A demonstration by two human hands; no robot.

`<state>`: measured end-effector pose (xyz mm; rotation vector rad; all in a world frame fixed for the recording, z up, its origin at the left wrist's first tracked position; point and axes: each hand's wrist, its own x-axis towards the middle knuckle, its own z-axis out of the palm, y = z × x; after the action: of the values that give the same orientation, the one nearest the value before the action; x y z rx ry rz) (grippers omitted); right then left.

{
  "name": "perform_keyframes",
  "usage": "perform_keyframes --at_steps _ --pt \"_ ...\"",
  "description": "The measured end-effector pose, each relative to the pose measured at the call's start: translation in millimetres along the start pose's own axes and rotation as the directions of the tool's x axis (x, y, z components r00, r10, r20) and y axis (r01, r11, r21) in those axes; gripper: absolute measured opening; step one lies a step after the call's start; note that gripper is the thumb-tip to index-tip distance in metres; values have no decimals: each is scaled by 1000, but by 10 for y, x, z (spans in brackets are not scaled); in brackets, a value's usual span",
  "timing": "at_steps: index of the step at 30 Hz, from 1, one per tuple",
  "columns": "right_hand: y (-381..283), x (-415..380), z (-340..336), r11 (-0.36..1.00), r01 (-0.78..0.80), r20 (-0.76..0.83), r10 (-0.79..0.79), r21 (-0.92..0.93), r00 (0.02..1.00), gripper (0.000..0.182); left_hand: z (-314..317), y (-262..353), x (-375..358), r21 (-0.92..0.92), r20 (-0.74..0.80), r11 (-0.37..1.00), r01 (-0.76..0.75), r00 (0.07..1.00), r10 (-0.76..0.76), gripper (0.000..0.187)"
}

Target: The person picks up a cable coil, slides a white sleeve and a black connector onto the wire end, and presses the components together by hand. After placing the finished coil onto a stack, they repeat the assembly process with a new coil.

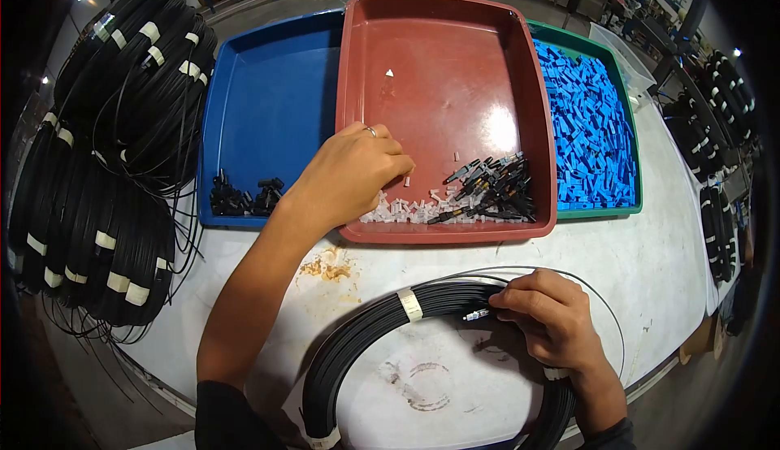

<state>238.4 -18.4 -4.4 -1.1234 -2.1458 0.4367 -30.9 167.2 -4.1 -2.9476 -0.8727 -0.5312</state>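
Observation:
My left hand (353, 172) is over the lower left of the red tray (447, 234), its fingers pinched together near the small clear caps (418, 210); whatever is between the fingertips is too small to make out. Dark connectors (500, 190) lie beside the caps. In my right hand (548, 316) is a cable end with a small white and blue connector (477, 314), its tip pointing left. Below it, a black cable coil (366, 332) bound with pale tape lies on the table, partly behind that hand.
A blue tray (268, 117) with black parts stands left; a green tray (640, 182) holding blue clips (589, 125) stands right. Large black cable coils (97, 231) are piled at the left, more (719, 206) at the far right. Brown crumbs (327, 267) mark the white table (650, 287).

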Motion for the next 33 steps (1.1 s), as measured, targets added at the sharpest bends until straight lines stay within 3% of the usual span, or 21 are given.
perform_keyframes --at_steps 1,5,13,33 --pt "4 -1 -1 1000 3 -2 -3 -1 1000 43 -7 23 8 -13 -53 1000 -22 998 21 20" --pt "5 2 -12 1000 -10 11 10 4 1000 42 -67 143 10 -55 -31 998 12 999 -14 16" --pt "30 4 -22 1000 5 11 -5 31 1000 41 -28 197 24 53 166 997 55 984 -63 11" --pt "61 1 -30 999 -22 2 22 27 1000 41 35 221 38 -86 183 987 135 976 -118 14"
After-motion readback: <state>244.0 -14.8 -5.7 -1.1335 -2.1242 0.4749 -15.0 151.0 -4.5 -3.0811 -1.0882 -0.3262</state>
